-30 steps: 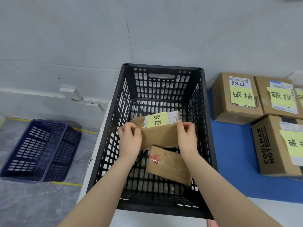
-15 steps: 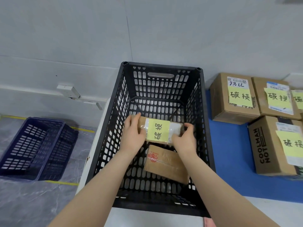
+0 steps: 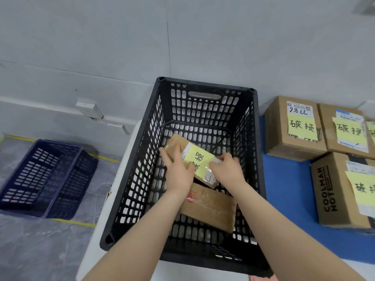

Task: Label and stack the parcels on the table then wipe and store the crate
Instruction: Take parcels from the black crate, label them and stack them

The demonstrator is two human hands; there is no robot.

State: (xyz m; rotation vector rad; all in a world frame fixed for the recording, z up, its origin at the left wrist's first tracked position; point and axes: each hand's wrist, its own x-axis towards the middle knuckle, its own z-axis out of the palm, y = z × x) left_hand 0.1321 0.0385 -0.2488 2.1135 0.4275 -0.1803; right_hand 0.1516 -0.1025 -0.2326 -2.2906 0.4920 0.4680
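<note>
A black slatted crate (image 3: 203, 102) stands on the table in front of me. Inside it lies a small brown parcel (image 3: 198, 157) with a yellow handwritten note on top. My left hand (image 3: 178, 169) rests on its left side and my right hand (image 3: 227, 169) holds its right end; both grip it low in the crate. A second brown parcel (image 3: 211, 207) with a red mark lies flat on the crate floor, partly under the first. Three labelled brown boxes (image 3: 294, 128) sit on the blue mat (image 3: 284, 199) to the right.
A dark blue crate (image 3: 44, 177) lies on the grey floor at the left, beside yellow floor tape. A grey wall with a white cable duct (image 3: 89, 110) runs behind. The white table edge shows left of the black crate.
The labelled parcel was held upright above the crate floor, then turned label-up and lowered; now it lies angled, partly on the other parcel, with both hands still on it.
</note>
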